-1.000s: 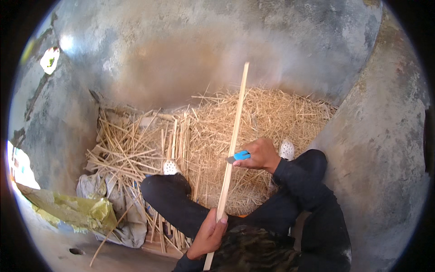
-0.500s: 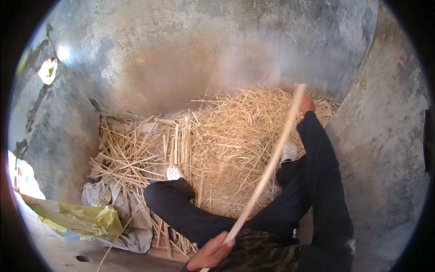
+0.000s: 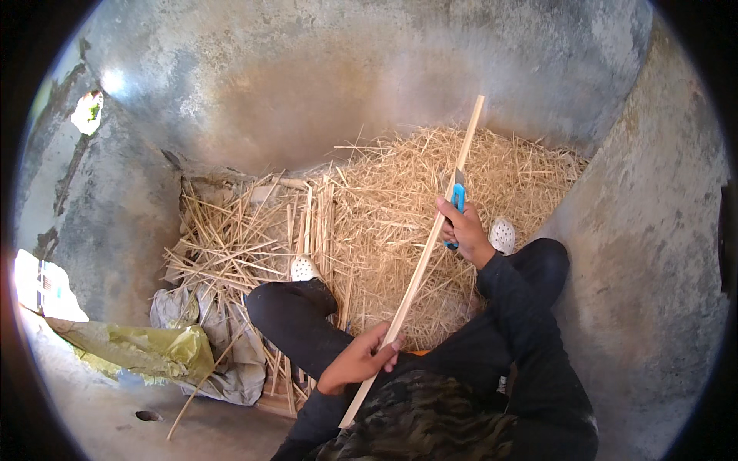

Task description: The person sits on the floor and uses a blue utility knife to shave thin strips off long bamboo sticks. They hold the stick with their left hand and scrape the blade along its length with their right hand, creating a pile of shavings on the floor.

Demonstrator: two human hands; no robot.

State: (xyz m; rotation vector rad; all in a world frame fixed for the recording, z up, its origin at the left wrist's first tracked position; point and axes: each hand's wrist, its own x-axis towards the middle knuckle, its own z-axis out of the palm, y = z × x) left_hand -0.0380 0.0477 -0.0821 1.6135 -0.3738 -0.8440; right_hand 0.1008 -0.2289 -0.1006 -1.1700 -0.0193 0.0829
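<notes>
My left hand [image 3: 363, 359] is wrapped around a long pale wooden strip [image 3: 419, 278], low near my lap. The strip slants up and away to the right, its far end above the straw against the wall. In my right hand [image 3: 467, 229] is a blue utility knife [image 3: 458, 197], its blade lying at the strip's edge about a third of the way down from the far end. Right-hand fingers partly cover the knife's handle, and I cannot tell whether they also touch the strip.
Thin shavings [image 3: 392, 230] heap on the floor between my feet in white clogs [image 3: 304, 268]. Loose sticks [image 3: 231, 238] lie in a tangle at left. Grey sacking [image 3: 240, 361] and a yellow-green sheet [image 3: 154, 349] lie nearer. Concrete walls [image 3: 330, 84] enclose the space.
My right hand has come back toward me from the strip's far end, and the knife now shows clearly. My left hand and the strip have shifted slightly up in the picture.
</notes>
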